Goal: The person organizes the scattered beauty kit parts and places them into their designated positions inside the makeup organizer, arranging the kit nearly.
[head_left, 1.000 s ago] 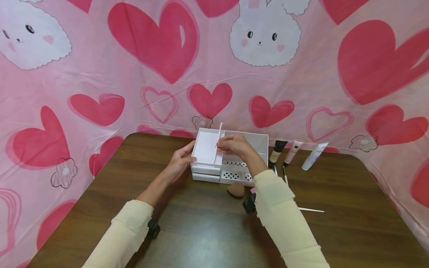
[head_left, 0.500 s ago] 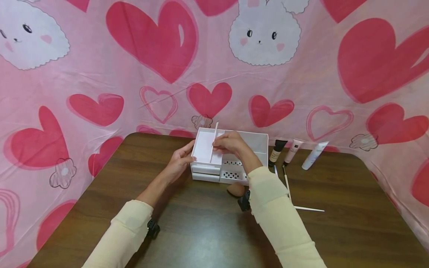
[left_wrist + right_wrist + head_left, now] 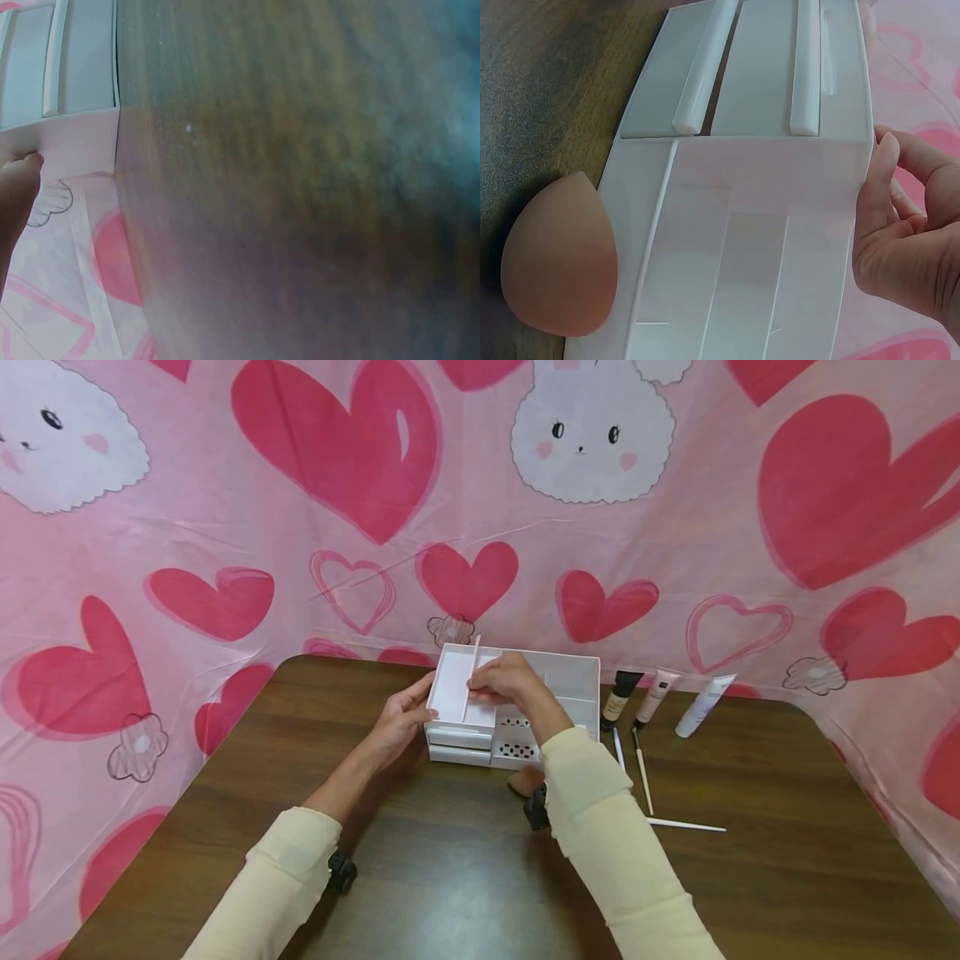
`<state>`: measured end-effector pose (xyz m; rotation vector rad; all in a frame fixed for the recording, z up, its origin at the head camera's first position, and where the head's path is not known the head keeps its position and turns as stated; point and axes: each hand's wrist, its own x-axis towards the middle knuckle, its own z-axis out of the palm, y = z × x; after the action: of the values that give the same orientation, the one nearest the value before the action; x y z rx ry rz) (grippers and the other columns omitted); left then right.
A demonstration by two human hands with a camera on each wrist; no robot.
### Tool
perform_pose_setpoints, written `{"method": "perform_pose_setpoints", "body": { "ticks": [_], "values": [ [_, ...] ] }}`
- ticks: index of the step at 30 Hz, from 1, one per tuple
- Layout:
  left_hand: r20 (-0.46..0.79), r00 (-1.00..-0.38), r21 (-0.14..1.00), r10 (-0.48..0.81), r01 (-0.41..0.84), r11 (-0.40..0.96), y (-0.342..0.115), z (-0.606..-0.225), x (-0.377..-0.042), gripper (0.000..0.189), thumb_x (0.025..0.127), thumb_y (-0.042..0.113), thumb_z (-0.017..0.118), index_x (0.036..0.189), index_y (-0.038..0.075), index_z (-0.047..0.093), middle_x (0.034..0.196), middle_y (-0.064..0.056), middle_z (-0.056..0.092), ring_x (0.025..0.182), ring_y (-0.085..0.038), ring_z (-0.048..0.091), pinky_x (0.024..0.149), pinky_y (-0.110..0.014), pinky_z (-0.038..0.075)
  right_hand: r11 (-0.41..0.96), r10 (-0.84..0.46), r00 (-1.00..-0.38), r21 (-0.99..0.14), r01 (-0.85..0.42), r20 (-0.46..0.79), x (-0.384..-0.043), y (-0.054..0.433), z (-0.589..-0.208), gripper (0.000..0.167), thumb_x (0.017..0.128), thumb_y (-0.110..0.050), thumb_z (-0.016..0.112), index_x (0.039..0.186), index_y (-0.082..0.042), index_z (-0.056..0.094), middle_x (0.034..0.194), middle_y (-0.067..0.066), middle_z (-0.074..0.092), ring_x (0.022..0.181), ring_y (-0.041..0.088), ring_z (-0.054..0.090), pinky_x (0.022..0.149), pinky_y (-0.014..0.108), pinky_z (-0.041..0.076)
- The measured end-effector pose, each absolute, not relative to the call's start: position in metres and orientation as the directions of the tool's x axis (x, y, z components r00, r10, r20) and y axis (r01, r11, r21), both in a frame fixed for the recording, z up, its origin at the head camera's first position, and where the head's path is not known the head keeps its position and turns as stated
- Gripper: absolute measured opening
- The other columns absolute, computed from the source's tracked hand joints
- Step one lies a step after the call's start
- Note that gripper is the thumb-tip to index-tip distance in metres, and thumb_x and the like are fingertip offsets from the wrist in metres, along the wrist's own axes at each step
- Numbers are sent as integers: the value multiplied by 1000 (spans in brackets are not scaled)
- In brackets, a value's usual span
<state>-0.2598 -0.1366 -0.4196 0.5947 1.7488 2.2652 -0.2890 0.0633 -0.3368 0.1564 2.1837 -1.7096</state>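
Organizer [image 3: 450, 685]: white plastic by look, smooth, soft gloss along its drawer fronts [image 3: 459, 757]. Thin strip [image 3: 474, 660] over organizer's top: smooth, plastic-looking too. Table [image 3: 420, 868] under organizer: dark wood grain, sheen catching light in front. Sponge [image 3: 559, 262] just before organizer: matt, foam-like, fairly smooth. Tubes [image 3: 656, 697] right of organizer: smooth plastic look. Backdrop [image 3: 480, 510] behind organizer: creased cloth, faint shine. Sleeves [image 3: 288, 860] reaching to organizer: matt cloth.

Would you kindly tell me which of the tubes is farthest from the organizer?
The white tube, rightmost in the head view; the pink tube and black tube sit closer.
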Motion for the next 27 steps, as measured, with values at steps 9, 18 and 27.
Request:
{"method": "perform_pose_setpoints", "body": {
  "ticks": [9, 18, 27],
  "values": [
    [191, -892, 961, 410, 84, -264, -138, -420, -260, 73, 92, -14, 39, 158, -10, 10, 171, -22, 5, 156, -39, 7, 99, -9, 43, 308, -114, -923, -897, 318, -367, -290, 61, -335, 31, 88, 0, 70, 118, 10, 70, 54, -6, 64, 46, 1, 55, 47, 14, 43],
    [183, -896, 962, 406, 77, -264, -138, -419, -260, 73, 91, -15, 39, 159, -10, 10, 171, -21, 5, 155, -37, 9, 99, -9, 44, 315, -127, -920, -895, 317, -370, -288, 61, -332, 30, 88, 1, 69, 116, 11, 71, 54, -5, 64, 47, 1, 57, 49, 14, 44],
    [168, -900, 966, 402, 70, -248, -137, -418, -260, 72, 93, -14, 39, 159, -9, 11, 171, -20, 6, 157, -36, 8, 99, -8, 43, 303, -115, -920, -895, 328, -376, -288, 62, -333, 30, 89, -1, 70, 117, 10, 71, 55, -5, 65, 47, 1, 58, 48, 13, 44]
  ]
}}
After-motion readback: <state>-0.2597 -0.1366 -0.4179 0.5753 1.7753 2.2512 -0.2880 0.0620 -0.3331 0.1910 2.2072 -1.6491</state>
